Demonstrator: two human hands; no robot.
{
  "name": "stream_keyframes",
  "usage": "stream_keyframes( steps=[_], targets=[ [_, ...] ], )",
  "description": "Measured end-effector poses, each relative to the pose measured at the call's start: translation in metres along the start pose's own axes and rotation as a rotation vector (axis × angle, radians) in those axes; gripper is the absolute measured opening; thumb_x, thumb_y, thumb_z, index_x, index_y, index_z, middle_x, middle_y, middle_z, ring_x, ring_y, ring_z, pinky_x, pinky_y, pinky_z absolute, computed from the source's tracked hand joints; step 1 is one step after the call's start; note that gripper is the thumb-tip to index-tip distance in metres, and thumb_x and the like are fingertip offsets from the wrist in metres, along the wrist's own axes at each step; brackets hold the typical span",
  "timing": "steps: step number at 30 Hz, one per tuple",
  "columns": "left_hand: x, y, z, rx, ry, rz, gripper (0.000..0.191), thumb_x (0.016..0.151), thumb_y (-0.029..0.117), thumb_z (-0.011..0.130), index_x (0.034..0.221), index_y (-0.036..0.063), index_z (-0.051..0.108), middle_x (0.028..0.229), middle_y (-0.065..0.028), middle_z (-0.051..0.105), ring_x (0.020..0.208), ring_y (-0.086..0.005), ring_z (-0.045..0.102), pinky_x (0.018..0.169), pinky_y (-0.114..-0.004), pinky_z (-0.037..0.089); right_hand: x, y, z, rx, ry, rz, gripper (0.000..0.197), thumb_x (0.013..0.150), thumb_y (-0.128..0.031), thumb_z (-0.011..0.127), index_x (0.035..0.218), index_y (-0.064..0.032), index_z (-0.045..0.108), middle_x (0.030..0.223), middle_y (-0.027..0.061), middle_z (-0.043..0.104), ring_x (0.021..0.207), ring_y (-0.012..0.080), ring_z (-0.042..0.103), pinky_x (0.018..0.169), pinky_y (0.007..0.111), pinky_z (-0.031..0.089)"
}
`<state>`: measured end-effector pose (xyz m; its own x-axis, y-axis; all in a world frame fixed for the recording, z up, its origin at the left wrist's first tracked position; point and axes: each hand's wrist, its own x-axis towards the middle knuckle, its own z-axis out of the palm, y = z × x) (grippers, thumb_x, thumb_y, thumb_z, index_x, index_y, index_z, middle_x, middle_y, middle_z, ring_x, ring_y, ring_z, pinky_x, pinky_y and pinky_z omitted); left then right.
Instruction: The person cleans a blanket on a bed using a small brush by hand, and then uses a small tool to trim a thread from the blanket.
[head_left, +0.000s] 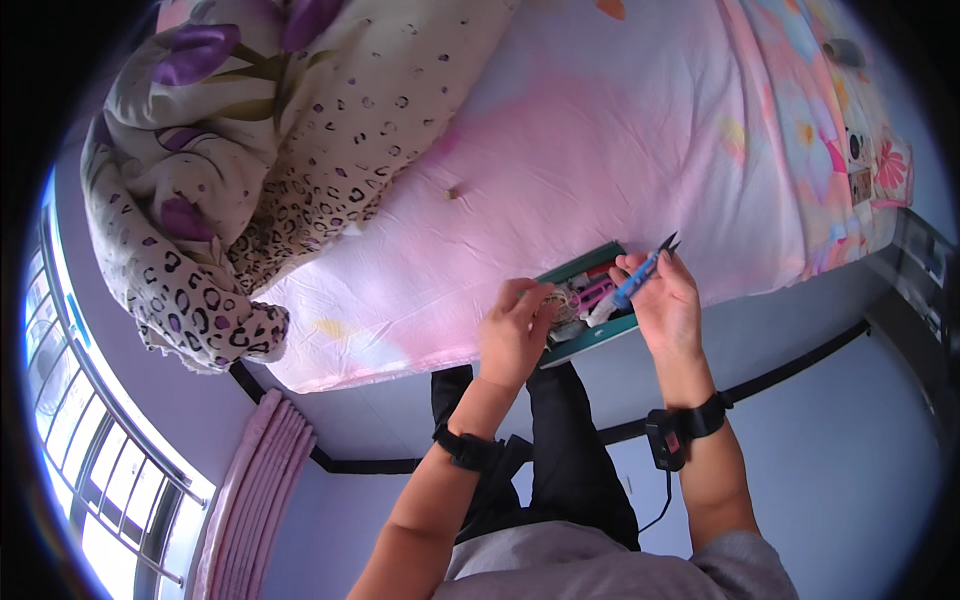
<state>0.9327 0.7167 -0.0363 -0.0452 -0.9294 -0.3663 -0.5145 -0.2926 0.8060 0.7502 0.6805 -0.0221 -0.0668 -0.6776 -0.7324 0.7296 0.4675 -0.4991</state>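
A green box (589, 346) with sundries inside stands at the near edge of the bed. My left hand (517, 319) is at the box's left end, its fingers bent over a tangle of pale string or cord (556, 306); whether it grips the cord cannot be told. Above the box's right end, my right hand (667, 300) holds a small blue cutting tool (637, 282) with dark pointed tips, probably thread snips, between thumb and fingers. A pink plastic item (595, 294) and something white (600, 311) lie in the box between the hands.
A pink patterned sheet (570, 165) covers the bed. A bunched leopard-print and floral quilt (322, 150) lies at the left. One small brownish object (450, 194) rests on the sheet. Pink curtains (255, 495) and a barred window are at the lower left.
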Motion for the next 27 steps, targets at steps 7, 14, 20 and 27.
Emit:
stream_keyframes(
  steps=[7, 14, 20, 27],
  targets=[
    [0.072, -0.033, -0.038, 0.26, 0.374, 0.028, 0.045, 0.072, 0.005, 0.055, 0.114, 0.0142, 0.046, 0.109, -0.0141, 0.04, 0.08, -0.0269, 0.053, 0.066, -0.034, 0.046, -0.004, 0.001, 0.003, -0.103, -0.047, 0.016, 0.013, 0.085, -0.014, 0.045, 0.081, -0.0042, 0.054, 0.076, 0.0129, 0.06, 0.083, 0.0252, 0.058, 0.081, 0.037, 0.041],
    [0.098, -0.037, -0.042, 0.224, 0.249, 0.146, 0.019, 0.07, 0.003, 0.062, 0.089, 0.0039, 0.06, 0.074, -0.0084, 0.059, 0.065, -0.0197, 0.059, 0.059, -0.027, 0.047, -0.006, -0.002, -0.003, -0.047, -0.041, 0.019, 0.014, 0.085, -0.014, 0.045, 0.08, -0.0048, 0.054, 0.071, 0.0121, 0.059, 0.075, 0.0232, 0.057, 0.077, 0.035, 0.042],
    [0.03, 0.006, 0.016, -0.025, -0.156, 0.235, 0.013, 0.065, 0.006, 0.064, 0.078, 0.0031, 0.059, 0.072, -0.0099, 0.056, 0.063, -0.0266, 0.055, 0.057, -0.032, 0.044, -0.005, 0.001, -0.008, 0.005, -0.039, 0.025, 0.014, 0.085, -0.014, 0.044, 0.079, -0.0054, 0.053, 0.071, 0.0118, 0.058, 0.075, 0.0232, 0.056, 0.08, 0.039, 0.04],
    [0.019, -0.01, -0.001, -0.099, -0.017, 0.095, 0.019, 0.069, 0.004, 0.062, 0.088, 0.0025, 0.061, 0.078, -0.0082, 0.054, 0.06, -0.0167, 0.057, 0.055, -0.025, 0.044, 0.009, 0.006, -0.006, 0.013, -0.099, 0.012, 0.013, 0.084, -0.015, 0.045, 0.078, -0.0059, 0.053, 0.07, 0.0111, 0.058, 0.073, 0.0219, 0.056, 0.077, 0.038, 0.042]
  ],
)
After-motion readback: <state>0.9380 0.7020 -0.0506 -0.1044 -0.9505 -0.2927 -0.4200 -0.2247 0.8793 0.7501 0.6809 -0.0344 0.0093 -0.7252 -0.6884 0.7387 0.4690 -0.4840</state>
